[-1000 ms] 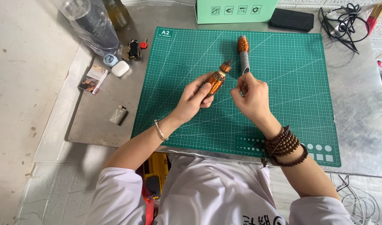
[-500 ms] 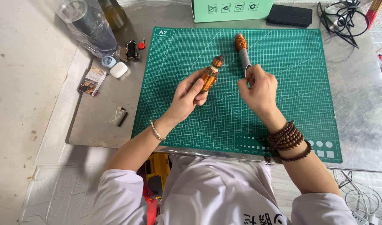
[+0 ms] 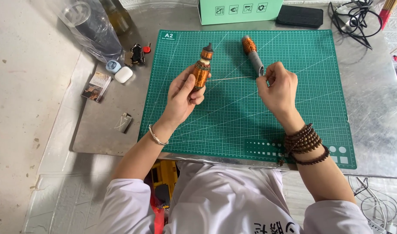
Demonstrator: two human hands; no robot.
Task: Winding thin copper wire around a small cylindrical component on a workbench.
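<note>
I see my left hand point(image 3: 182, 93) wrapped around a copper-wound motor armature with an orange body and dark shaft tip point(image 3: 202, 69), held upright just above the green gridded cutting mat point(image 3: 233, 125); the fingers are closed around its lower half, so that part of the winding is hidden from me. My right hand point(image 3: 278, 86) is pinched shut on a thin pale strand of wire point(image 3: 233, 78) that runs taut from the armature across to the fingertips; the strand is so fine I can barely follow it against the mat's lines. Just beyond the right hand, lying on the mat, is a second spool with copper coil at the far end and a grey sleeve point(image 3: 252, 55); its near end is covered by my fingers. Off the mat's left edge sit a small white case point(image 3: 123, 74), a pale blue cap point(image 3: 112, 66) and a clear plastic bag point(image 3: 92, 26), cut off at the top. Beyond the mat's far edge a green cardboard box point(image 3: 239, 9) and a black flat case point(image 3: 299, 16) are partly out of frame.
</note>
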